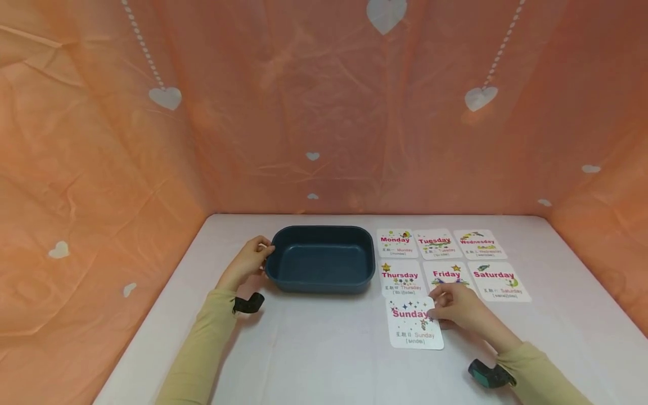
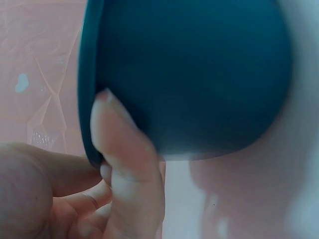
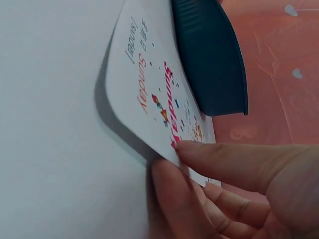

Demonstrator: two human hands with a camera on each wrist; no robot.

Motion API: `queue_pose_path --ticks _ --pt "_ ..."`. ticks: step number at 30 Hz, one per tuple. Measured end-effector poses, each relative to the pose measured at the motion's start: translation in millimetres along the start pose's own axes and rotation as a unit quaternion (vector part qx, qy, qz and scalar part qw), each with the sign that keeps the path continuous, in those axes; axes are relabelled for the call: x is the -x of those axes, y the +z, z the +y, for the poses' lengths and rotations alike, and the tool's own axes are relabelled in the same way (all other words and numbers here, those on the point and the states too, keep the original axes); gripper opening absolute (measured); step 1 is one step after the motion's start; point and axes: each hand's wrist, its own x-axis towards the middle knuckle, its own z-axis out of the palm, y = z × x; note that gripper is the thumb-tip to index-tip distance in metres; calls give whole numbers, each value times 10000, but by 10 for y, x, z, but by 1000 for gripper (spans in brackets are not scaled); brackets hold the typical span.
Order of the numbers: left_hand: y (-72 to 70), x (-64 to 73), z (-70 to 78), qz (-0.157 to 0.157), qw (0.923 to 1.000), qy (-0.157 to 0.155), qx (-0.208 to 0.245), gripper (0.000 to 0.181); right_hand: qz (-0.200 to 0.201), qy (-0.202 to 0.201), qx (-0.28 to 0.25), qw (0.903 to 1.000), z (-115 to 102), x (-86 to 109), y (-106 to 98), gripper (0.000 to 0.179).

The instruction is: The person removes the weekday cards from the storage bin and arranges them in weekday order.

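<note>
A dark blue-green rectangular basin [image 1: 319,286] stands near the back of the white table. My left hand [image 1: 248,261] grips its left rim; in the left wrist view the thumb [image 2: 124,144] lies along the outer wall just under the lip. On the right, my right hand [image 1: 459,309] pinches the right edge of the Sunday card [image 1: 412,333] between thumb and fingers. In the right wrist view that card [image 3: 134,84] is tilted, its near edge raised over the table with a shadow below. Its top edge overlaps the Thursday card [image 1: 400,275] in the head view.
Beside the basin, cards lie in two rows: Monday [image 1: 396,247], Tuesday [image 1: 436,250] and Wednesday [image 1: 480,250] behind, Thursday, Friday [image 1: 445,269] and Saturday [image 1: 501,287] in front. My right hand partly covers Friday. An orange cloth with hearts [image 1: 283,112] encloses the table [image 1: 314,354].
</note>
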Motion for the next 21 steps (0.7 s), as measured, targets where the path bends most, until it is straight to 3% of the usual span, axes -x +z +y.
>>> queue_pose_path --ticks 7,14,21 --pt "-8 20 9 -16 10000 18 -14 19 -144 42 166 9997 -12 -39 -29 37" --pt "-8 26 15 7 10000 -43 -56 20 -466 76 -95 9988 2 -77 -47 35" --pt "-8 7 7 33 9999 -45 -123 20 -458 93 -8 9989 -16 -83 -53 34"
